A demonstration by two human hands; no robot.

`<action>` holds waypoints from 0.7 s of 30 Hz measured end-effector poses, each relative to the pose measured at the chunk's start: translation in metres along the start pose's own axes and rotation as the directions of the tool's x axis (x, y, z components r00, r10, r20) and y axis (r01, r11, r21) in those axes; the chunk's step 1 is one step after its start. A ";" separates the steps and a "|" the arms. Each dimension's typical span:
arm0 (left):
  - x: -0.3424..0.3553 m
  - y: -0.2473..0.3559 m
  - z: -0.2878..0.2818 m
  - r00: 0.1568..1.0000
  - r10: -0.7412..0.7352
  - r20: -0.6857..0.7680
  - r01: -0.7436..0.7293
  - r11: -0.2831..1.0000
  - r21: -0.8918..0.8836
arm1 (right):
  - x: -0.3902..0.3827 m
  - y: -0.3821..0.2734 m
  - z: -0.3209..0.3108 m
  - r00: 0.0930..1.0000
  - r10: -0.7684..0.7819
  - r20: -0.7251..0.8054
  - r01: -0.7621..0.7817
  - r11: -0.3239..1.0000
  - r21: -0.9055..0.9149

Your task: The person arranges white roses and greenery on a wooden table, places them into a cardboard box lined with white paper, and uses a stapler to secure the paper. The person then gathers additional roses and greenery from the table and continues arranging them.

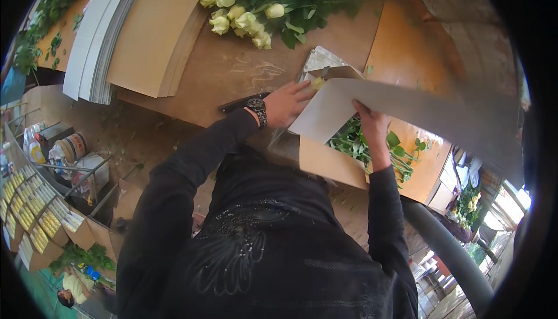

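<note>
My right hand (373,130) grips a long grey-white cardboard sheet (407,101) by its lower edge. The sheet bends up and away to the right. My left hand (283,105), with a dark watch at the wrist, lies with its fingers stretched out by the sheet's left end. Close to those fingertips a pale cream rose (318,83) shows in a light-coloured stand (322,60). Leafy stems (354,138) stick out under the sheet, above a piece of brown cardboard (331,162). The sheet hides most of the stand's inside. Left of my wrist lies a dark bar-shaped thing (235,105).
Cream roses (244,22) with leafy stems lie at the table's far side. Stacks of brown cardboard (157,34) and white sheets (96,45) stand left. A cart with yellow-and-white bundles (35,208) and another person (72,290) are lower left; a thick grey pipe (447,249) runs lower right.
</note>
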State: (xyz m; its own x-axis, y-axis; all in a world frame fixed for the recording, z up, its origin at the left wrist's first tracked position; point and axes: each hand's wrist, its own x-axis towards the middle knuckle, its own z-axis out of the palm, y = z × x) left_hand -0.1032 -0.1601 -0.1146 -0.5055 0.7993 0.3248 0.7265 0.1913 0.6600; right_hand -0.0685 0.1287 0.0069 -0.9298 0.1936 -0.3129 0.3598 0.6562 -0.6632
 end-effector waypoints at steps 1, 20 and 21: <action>-0.002 -0.002 0.001 1.000 0.006 0.008 -0.006 1.000 0.022 | 0.005 0.006 0.009 0.997 -0.059 -0.046 0.053 0.993 -0.107; 0.016 0.047 -0.012 0.995 -0.074 0.063 0.065 0.988 0.139 | 0.013 -0.002 0.035 0.998 0.042 -0.057 -0.068 0.768 -0.637; 0.016 0.046 -0.011 0.994 -0.085 0.075 0.074 0.987 0.141 | 0.009 -0.003 0.038 0.998 0.023 -0.058 -0.054 0.766 -0.640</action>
State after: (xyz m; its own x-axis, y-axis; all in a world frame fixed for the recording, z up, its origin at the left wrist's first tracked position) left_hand -0.0826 -0.1449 -0.0715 -0.5292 0.8206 0.2159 0.7456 0.3283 0.5799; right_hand -0.0746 0.1006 -0.0202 -0.9244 0.2502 -0.2879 0.2771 0.9592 -0.0560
